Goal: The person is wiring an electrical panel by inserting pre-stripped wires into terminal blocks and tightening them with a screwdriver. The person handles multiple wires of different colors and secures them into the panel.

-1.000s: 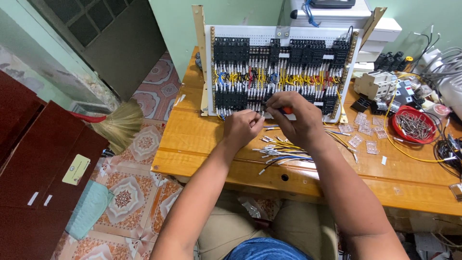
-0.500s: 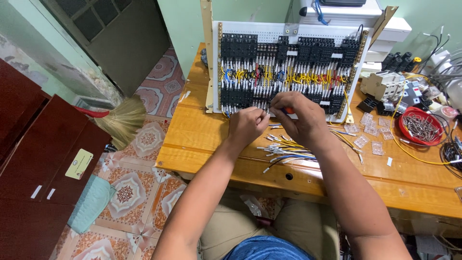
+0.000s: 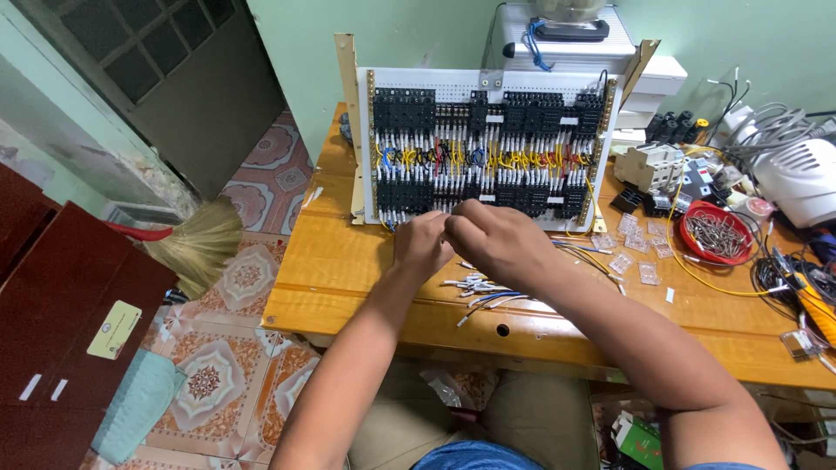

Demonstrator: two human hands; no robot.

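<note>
Head view: an upright white perforated panel of black relay blocks and yellow wiring (image 3: 488,148) stands on the wooden table (image 3: 348,261). Left hand (image 3: 422,244) and right hand (image 3: 496,239) meet at its lower edge, fingers curled together; whether they grip anything I cannot tell. Loose white-tipped wires (image 3: 479,287) lie just below.

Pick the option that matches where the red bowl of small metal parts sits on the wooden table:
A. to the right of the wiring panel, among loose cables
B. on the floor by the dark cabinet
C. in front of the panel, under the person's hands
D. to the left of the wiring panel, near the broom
A: the red bowl sits on the wooden table to the right of the wiring panel, with yellow and black cables around it.
</note>
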